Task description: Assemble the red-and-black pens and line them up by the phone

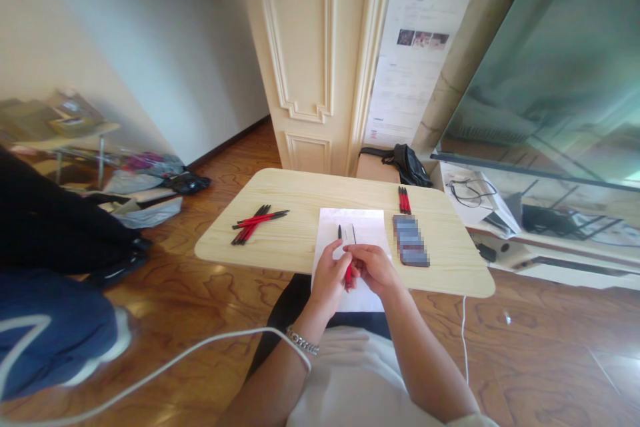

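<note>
My left hand and my right hand meet over a white sheet of paper, fingers closed together. A red pen shows between them, gripped by the fingers of both hands; its ends are partly hidden. Just beyond my fingertips are a black pen tip and a small white piece with a dark edge. Whether these lie on the paper or are held, I cannot tell. On the left of the table, several red and black pens lie crossed in a loose pile.
Several red pens lie side by side at the table's back right, beyond a phone. A white cable crosses my left forearm. Another person's dark-clad leg is at the left. A black bag rests behind the table.
</note>
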### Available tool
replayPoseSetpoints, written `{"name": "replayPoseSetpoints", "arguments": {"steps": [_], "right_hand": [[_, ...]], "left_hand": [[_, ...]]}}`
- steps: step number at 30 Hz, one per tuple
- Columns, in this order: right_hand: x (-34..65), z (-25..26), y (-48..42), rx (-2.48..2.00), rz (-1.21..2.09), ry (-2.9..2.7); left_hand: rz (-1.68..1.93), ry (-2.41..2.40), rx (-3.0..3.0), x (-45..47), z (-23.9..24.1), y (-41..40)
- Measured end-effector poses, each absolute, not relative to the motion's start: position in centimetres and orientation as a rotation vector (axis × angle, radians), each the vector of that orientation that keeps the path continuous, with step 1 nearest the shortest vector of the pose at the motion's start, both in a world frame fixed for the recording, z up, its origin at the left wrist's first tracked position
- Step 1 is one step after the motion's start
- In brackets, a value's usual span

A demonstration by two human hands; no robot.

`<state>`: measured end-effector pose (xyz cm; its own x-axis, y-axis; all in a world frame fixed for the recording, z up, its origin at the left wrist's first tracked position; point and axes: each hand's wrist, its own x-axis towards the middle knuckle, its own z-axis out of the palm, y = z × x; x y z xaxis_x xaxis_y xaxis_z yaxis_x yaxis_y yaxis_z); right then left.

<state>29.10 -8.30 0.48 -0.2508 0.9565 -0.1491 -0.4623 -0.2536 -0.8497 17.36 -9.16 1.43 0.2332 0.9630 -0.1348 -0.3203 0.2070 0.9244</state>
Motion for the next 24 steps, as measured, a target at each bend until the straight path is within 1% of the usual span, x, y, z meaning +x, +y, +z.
{"name": "replayPoseSetpoints", "arguments": {"steps": [3,5,8,12,15,18,24], "right_hand": [[29.7,0.4,-8.0,-0.924,1.652,-0.886],[30.3,0.3,-7.4,-1.034,1.528,-0.897],[31.4,0.5,-6.0,-1.257,1.229,-0.988],[32.8,0.8,-3.8,-1.636,0.79,-1.267],[33.1,0.4,-2.6,-1.837,0.549,-1.464],[32.8,-0.6,-2.2,-1.951,0.43,-1.6],[32.3,-1.8,-2.1,-2.034,0.347,-1.658]], "left_hand": [[1.044,0.9,0.979,17.2,1.7,-9.3],[1.018,0.909,1.019,17.1,1.7,-9.4],[0.997,0.909,1.047,17.0,1.5,-9.4],[1.014,0.917,1.045,17.1,1.0,-9.1],[1.032,0.922,1.041,17.1,0.7,-8.8],[1.033,0.92,1.032,17.0,0.3,-8.5],[1.036,0.927,0.998,16.9,-0.1,-8.3]]}}
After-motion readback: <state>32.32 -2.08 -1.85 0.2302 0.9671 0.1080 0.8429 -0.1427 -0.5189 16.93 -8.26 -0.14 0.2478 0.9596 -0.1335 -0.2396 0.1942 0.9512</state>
